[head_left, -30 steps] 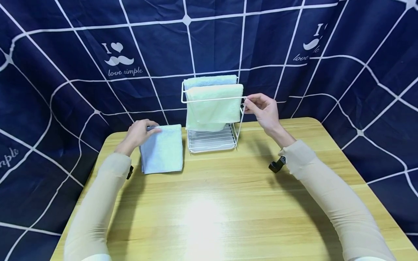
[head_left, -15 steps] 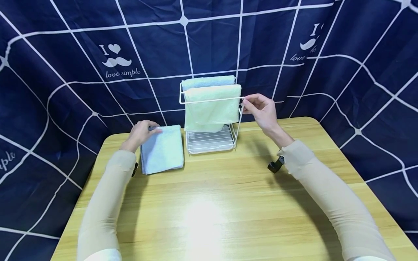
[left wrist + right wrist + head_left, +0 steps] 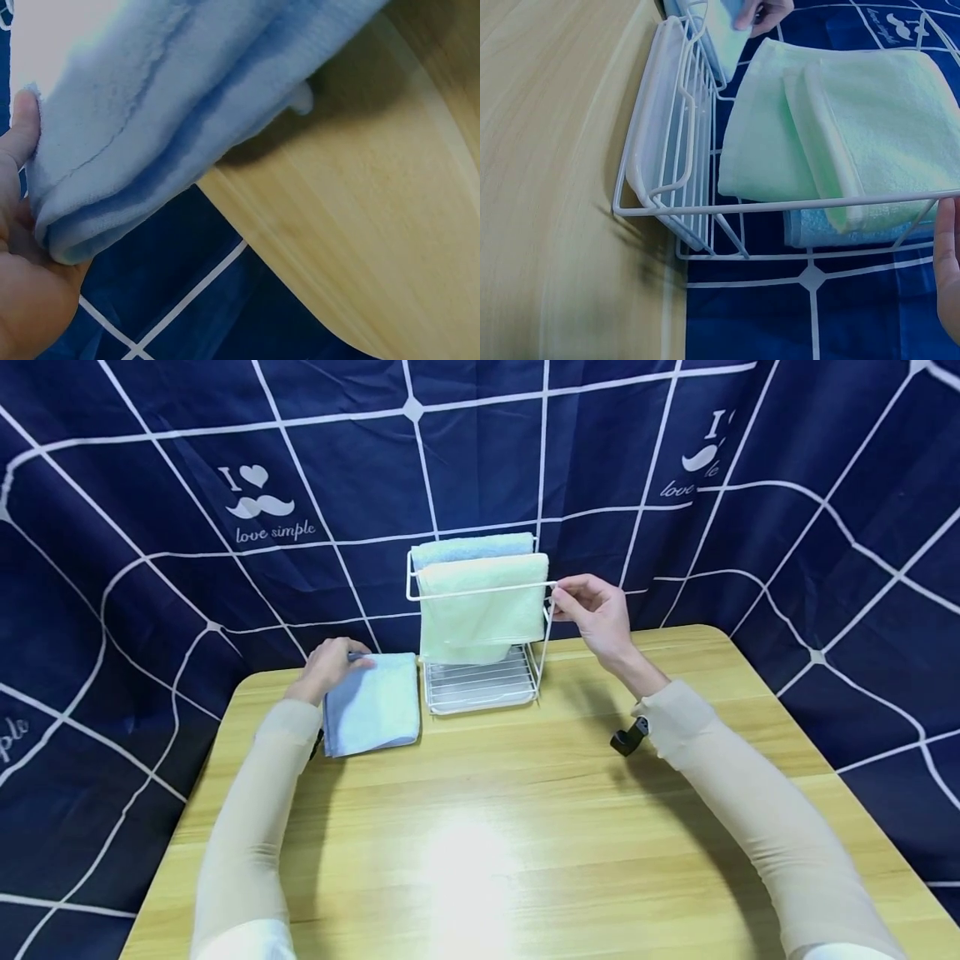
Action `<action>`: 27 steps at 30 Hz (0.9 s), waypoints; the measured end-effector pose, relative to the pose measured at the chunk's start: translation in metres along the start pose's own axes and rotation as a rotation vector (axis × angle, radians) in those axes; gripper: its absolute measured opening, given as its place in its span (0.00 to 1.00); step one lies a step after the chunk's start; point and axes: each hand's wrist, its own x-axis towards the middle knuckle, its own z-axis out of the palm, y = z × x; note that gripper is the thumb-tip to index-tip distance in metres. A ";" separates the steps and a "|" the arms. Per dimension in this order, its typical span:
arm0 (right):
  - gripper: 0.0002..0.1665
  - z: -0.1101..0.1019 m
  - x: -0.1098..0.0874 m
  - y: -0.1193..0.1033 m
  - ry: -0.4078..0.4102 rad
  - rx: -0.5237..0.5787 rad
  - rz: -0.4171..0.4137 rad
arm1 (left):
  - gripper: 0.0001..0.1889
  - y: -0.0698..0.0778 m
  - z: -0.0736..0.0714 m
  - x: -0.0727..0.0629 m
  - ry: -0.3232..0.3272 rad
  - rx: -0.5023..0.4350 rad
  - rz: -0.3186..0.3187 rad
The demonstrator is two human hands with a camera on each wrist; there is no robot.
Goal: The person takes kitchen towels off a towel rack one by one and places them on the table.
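My left hand (image 3: 330, 664) pinches the far-left part of a folded light-blue towel (image 3: 378, 710) at the table's back left, thumb on top. In the left wrist view, layered folds of the blue towel (image 3: 150, 127) show in that hand. To the towel's right stands a white wire rack (image 3: 495, 589). A pale green towel (image 3: 483, 618) hangs on it in front of another blue towel (image 3: 472, 547). My right hand (image 3: 600, 618) grips the rack's upper right front corner between thumb and fingers. Part of the right hand (image 3: 949, 262) shows in the right wrist view.
A shallow white tray (image 3: 480, 691) sits in the rack's base, under wires. The wooden table (image 3: 480, 793) meets a dark blue curtain (image 3: 480, 452) with white lines behind it. A black strap device (image 3: 628, 739) hangs at the right wrist.
My left hand and the folded blue towel have shifted slightly right, closer to the rack. The right hand keeps its grip on the rack's corner. The head view has panned a little.
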 end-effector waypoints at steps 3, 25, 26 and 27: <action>0.06 0.002 0.001 -0.001 -0.010 -0.001 0.001 | 0.19 -0.003 0.002 -0.001 -0.006 0.006 0.012; 0.06 0.001 0.000 -0.005 0.001 -0.023 0.003 | 0.20 0.025 -0.041 -0.016 0.190 -0.108 0.098; 0.04 0.001 0.000 -0.005 0.001 -0.025 0.004 | 0.20 0.028 -0.044 -0.017 0.202 -0.119 0.104; 0.04 0.001 0.000 -0.005 0.001 -0.024 0.005 | 0.19 0.031 -0.048 -0.019 0.212 -0.130 0.110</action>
